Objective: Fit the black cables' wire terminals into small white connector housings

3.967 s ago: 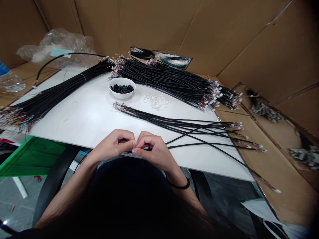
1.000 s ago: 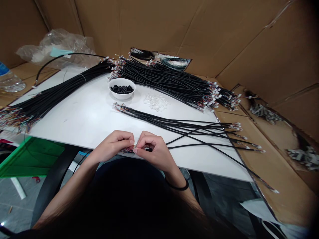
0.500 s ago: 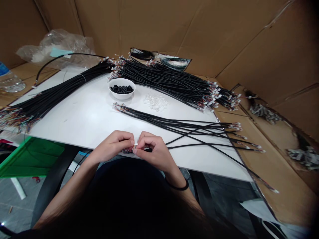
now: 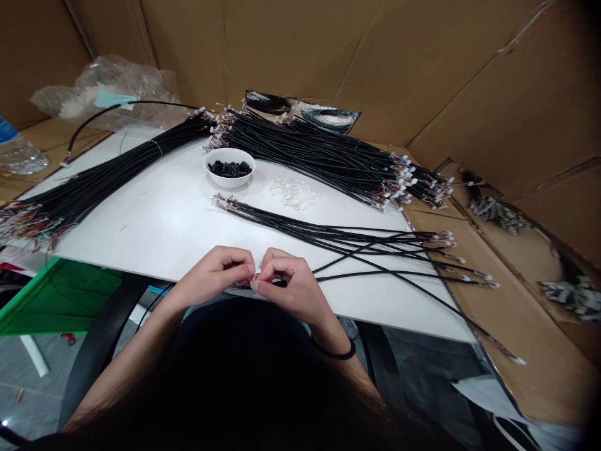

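At the table's front edge my left hand and my right hand meet, fingertips pinched together. Between them is a small white connector, partly hidden by the fingers. Thin coloured wires show under my left fingers; which hand grips them is hard to see. My right hand is closed on the connector and the end of a black cable, which seems to run on to the right beneath the palm. Just beyond my hands lies a loose group of black cables with white connectors on their ends.
A white bowl holds short black tubes. Beside it is a pile of small white connectors. Large cable bundles lie at the back and left. Cardboard walls surround the white table. A plastic bottle stands far left.
Almost nothing differs. My left fingertips have shifted very slightly to the right at the connector.
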{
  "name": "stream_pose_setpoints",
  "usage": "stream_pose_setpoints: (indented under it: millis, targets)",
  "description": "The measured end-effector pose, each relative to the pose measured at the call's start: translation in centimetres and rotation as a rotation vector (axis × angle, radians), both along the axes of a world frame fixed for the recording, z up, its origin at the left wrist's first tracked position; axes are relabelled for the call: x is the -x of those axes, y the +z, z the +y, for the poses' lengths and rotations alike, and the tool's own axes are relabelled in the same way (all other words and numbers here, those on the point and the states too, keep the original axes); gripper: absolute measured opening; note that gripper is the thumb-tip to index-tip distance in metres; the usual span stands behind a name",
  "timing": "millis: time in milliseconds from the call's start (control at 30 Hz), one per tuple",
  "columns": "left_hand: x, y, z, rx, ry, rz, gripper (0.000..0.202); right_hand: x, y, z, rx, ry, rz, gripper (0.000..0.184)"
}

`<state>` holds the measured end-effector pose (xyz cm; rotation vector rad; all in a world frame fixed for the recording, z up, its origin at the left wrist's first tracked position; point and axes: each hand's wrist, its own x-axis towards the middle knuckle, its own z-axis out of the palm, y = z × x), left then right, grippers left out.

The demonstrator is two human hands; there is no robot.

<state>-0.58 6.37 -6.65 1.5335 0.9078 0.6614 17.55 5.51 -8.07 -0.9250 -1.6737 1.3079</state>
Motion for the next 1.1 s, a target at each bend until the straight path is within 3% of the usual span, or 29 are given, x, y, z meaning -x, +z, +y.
stream_pose_setpoints:
  millis: [667, 1100]
  targets:
    - [0.08, -0.05, -0.17, 0.038, -0.018, -0.023, 0.023, -0.18, -0.08, -0.10, 0.013, -0.014, 0.049, 0.023]
    - [0.19, -0.03, 0.01, 0.029, -0.032, -0.064, 0.021, -0.23, -0.19, -0.09, 0.004, -0.002, 0.047, 0.016]
